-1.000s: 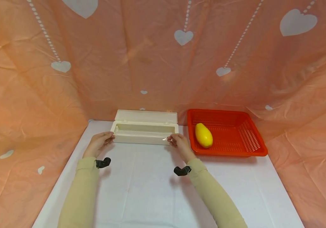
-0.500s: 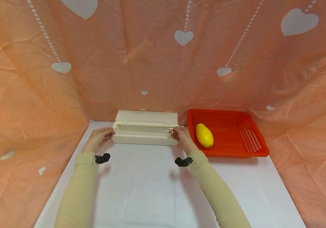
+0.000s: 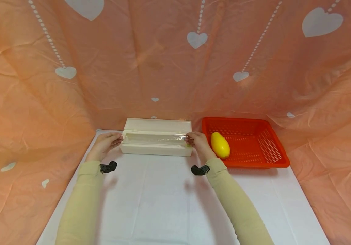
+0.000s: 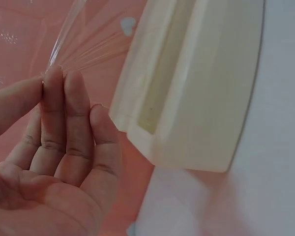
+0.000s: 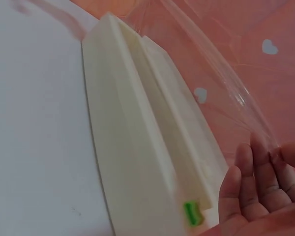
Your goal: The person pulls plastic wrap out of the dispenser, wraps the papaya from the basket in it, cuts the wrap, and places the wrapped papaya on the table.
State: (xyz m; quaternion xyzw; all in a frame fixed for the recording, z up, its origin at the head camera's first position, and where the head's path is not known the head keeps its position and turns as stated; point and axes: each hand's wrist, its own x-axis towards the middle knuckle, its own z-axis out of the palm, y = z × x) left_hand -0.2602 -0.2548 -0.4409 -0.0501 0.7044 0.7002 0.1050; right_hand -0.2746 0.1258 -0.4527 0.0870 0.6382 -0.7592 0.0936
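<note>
A long white cling film dispenser box (image 3: 155, 150) stands at the back of the table, its lid (image 3: 158, 125) flipped up behind it. Clear cling film (image 5: 231, 88) stretches between my two hands above the box's trough. At the left end, my left hand (image 3: 104, 145) pinches one film corner between thumb and index finger, the other fingers loosely bent. My right hand (image 3: 200, 145) pinches the opposite corner near the box's right end. A small green piece (image 5: 192, 213) shows on the box in the right wrist view, close to that hand.
Right of the box sits a red perforated plastic basket (image 3: 249, 165), with a smooth yellow oblong fruit (image 3: 220, 145) at its left side. A white cloth covers the table (image 3: 160, 197). Pink sheeting with white hearts (image 3: 163, 75) hangs behind and at both sides.
Both hands have lifted a little, from the box's front edge to above its trough. The film has come up with them and now stretches across the box more visibly.
</note>
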